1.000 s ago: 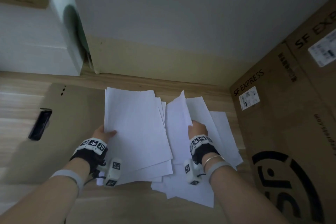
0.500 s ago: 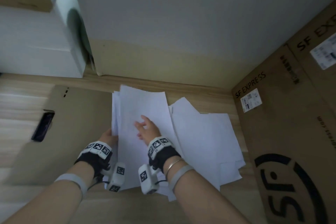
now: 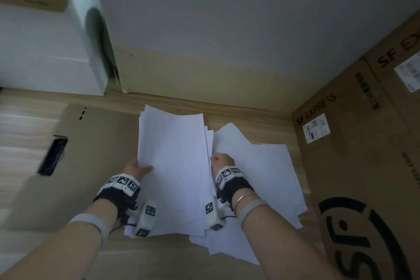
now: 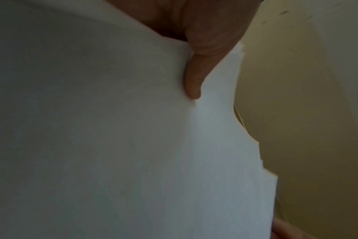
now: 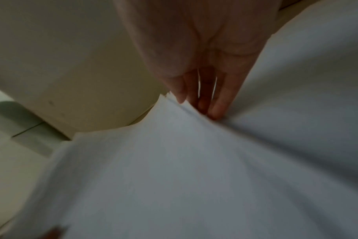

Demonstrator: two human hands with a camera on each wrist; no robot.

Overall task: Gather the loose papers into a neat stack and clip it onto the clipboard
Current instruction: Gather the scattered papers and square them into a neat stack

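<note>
Right hand [image 3: 222,159] fingers hidden behind sheets, grip not discernible; clipboard clip [image 3: 52,157] blurred; paper stack [image 3: 175,166] pinched at left edge by left hand [image 3: 136,169]; loose papers [image 3: 268,179] spread on clipboard [image 3: 95,143].

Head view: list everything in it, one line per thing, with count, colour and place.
Gathered papers: one bundle, white, centre, held at both side edges.
Loose papers: several, white, spread to the right.
Clipboard: one, brown, left, flat on the floor.
Clip: one, black, at the clipboard's left end.
Cardboard boxes: two, brown, printed SF EXPRESS, right.
White box: one, upper left.
Wall: grey-white, behind.
Left hand: grip on the bundle's left edge.
Right hand: at the bundle's right edge.
</note>
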